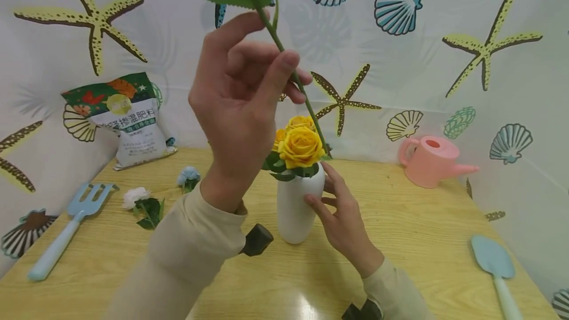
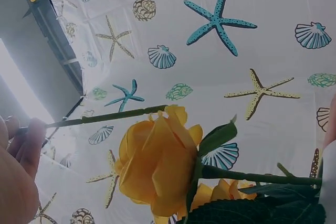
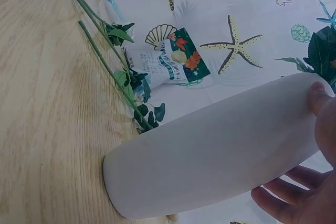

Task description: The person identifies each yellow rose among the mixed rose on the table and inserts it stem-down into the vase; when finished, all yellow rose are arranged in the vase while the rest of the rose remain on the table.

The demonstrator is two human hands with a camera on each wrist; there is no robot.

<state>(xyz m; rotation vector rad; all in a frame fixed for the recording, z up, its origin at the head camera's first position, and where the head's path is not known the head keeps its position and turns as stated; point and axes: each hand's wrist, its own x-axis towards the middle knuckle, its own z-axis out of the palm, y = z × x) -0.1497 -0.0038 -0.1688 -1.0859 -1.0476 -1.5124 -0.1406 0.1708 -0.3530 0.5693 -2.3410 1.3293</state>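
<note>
My left hand (image 1: 244, 98), raised above the vase, pinches a green flower stem (image 1: 284, 53) between thumb and fingers. A leaf shows on this stem near the top edge of the head view; its upper end is cut off. The lower part of the stem slants down past the yellow roses (image 1: 302, 147), which sit in the mouth of a white vase (image 1: 297, 211). In the left wrist view, a large yellow rose (image 2: 155, 163) appears beside the stem. My right hand (image 1: 342, 211) grips the vase near its top from the right side, and the vase's base stands on the table.
On the left lie a blue hand fork (image 1: 80, 206), a white flower (image 1: 135, 196) and a blue flower (image 1: 188, 176). A fertilizer bag (image 1: 138, 132) leans at the back left. To the right are a pink watering can (image 1: 431, 159) and a blue trowel (image 1: 493, 258).
</note>
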